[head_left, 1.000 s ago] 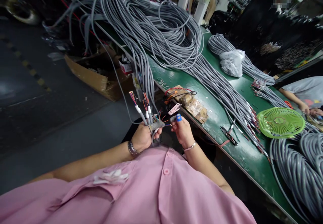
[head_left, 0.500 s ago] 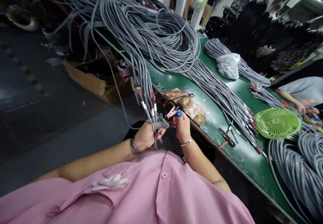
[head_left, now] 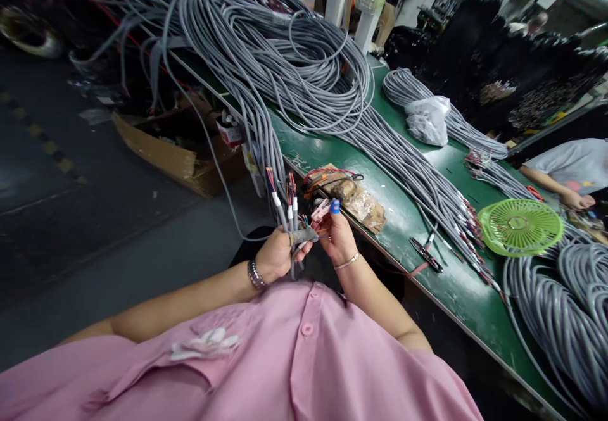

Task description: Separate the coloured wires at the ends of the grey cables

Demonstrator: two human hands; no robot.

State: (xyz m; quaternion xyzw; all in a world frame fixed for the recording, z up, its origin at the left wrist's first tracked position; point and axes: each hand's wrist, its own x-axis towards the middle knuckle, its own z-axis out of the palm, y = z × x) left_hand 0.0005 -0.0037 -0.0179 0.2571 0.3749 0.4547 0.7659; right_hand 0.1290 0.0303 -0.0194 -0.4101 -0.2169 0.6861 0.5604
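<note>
My left hand (head_left: 277, 256) is closed around a few grey cable ends (head_left: 285, 212) that stick upward, each with a white sleeve and stripped coloured wires at the tip. My right hand (head_left: 338, 237), a blue cap on one fingertip, pinches the thin coloured wires (head_left: 308, 223) fanning out of the cable end held in my left hand. Both hands hover just off the near edge of the green workbench (head_left: 403, 218), over my pink shirt.
A large mass of grey cables (head_left: 294, 54) covers the bench and hangs over its edge. A brown taped block with red wires (head_left: 354, 196), cutters (head_left: 426, 253), a green fan grille (head_left: 521, 226) and a plastic bag (head_left: 427, 120) lie there. Another person's arm (head_left: 560, 183) rests far right. A cardboard box (head_left: 166, 152) sits on the floor.
Both hands have risen slightly and closed toward each other; my right hand now pinches the wires at the cable end. The upright cable ends shifted a little to the right.
</note>
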